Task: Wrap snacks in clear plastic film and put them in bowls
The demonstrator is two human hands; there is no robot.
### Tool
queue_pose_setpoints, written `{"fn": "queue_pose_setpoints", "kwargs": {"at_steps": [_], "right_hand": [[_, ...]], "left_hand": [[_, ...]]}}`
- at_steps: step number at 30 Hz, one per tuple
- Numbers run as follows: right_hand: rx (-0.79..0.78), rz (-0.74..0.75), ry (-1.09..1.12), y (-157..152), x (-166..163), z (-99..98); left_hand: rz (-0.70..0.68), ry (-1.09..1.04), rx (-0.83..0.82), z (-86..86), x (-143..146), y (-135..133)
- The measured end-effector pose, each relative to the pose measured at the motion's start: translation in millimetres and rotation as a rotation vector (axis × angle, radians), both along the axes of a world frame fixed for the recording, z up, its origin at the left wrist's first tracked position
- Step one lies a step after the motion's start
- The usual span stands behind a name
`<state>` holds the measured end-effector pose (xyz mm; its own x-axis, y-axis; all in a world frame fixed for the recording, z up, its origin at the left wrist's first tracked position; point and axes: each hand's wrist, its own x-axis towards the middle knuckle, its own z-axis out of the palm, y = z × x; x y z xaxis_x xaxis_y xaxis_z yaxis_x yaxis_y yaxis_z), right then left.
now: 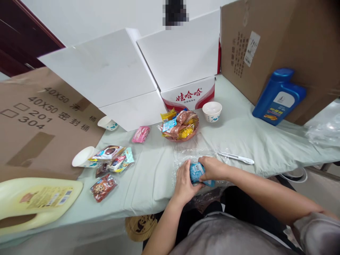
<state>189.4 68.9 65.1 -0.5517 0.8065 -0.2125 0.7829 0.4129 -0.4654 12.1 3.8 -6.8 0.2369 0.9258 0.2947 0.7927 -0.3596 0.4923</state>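
Observation:
A small blue soft packet (pixel 196 171) with a pale label lies at the table's front edge. My left hand (pixel 183 184) is closed around its left side, thumb toward the body. On the opposite side my right hand (pixel 214 169) grips the same packet, its fingers curled over the top. Under both hands spreads a sheet of clear plastic wrap (pixel 183 156), which hangs over the edge. Just right of the right hand rests a slim white pen-like tool (pixel 237 157). Part of the packet is hidden by my fingers.
Beyond the hands stand a basket of wrapped snacks (pixel 195 133) and a white bowl (pixel 212 111). Leftward are a pink packet (pixel 140 134), snack packs (pixel 103 187), a tipped bowl (pixel 84 157) and a cream jug (pixel 39 198). A blue bottle (pixel 278 97) and cartons (pixel 190 97) stand behind.

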Motion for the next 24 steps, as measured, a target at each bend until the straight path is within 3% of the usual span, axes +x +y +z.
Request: {"fn": "queue_pose_setpoints", "kwargs": {"at_steps": [4,12,17,20,24], "right_hand": [[-0.081,-0.037,0.137,23.8,11.9,15.8],[-0.006,-0.135,0.41,60.3,10.5,25.7],[0.22,-0.539,0.722,106.5,13.2,47.9],[0.367,-0.707,0.666,133.6,4.2,57.4],[0.369,-0.706,0.453,148.6,-16.4,52.4]], "left_hand": [[0.043,-0.02,-0.009,-2.0,3.5,-0.2],[0.098,-0.066,-0.026,-5.9,2.7,-2.1],[-0.023,0.023,-0.021,-3.3,-0.1,0.5],[-0.046,0.058,-0.005,-1.5,-0.8,1.6],[-0.067,0.061,0.011,1.4,0.0,0.8]]}}
